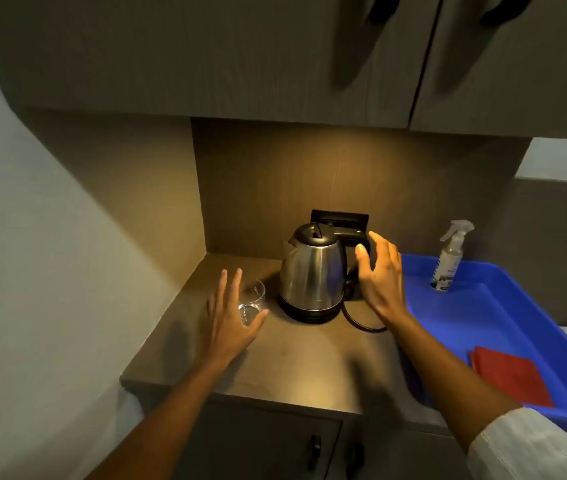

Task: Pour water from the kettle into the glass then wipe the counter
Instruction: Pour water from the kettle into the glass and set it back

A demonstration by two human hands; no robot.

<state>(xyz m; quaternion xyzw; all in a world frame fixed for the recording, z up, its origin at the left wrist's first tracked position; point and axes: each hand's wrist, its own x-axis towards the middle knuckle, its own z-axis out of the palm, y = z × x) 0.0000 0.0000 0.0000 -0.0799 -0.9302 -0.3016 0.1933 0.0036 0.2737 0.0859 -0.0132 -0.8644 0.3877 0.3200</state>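
Observation:
A steel kettle (311, 271) with a black lid and black handle stands on its base at the back of the brown counter (303, 368). My right hand (379, 275) is spread open just right of the handle, fingers apart, not gripping it. A clear glass (252, 301) with a little water in it stands left of the kettle. My left hand (230, 317) is open around the glass's near side, thumb by its right wall, fingers behind its left; whether it touches is unclear. A red cloth (514, 379) lies in the blue tray.
A blue tray (483, 320) sits on the right, holding a spray bottle (448, 258) at its far end. The kettle's black cord (358, 322) loops on the counter. A black socket plate (339, 220) is on the back wall. Cupboards hang overhead; a wall closes the left.

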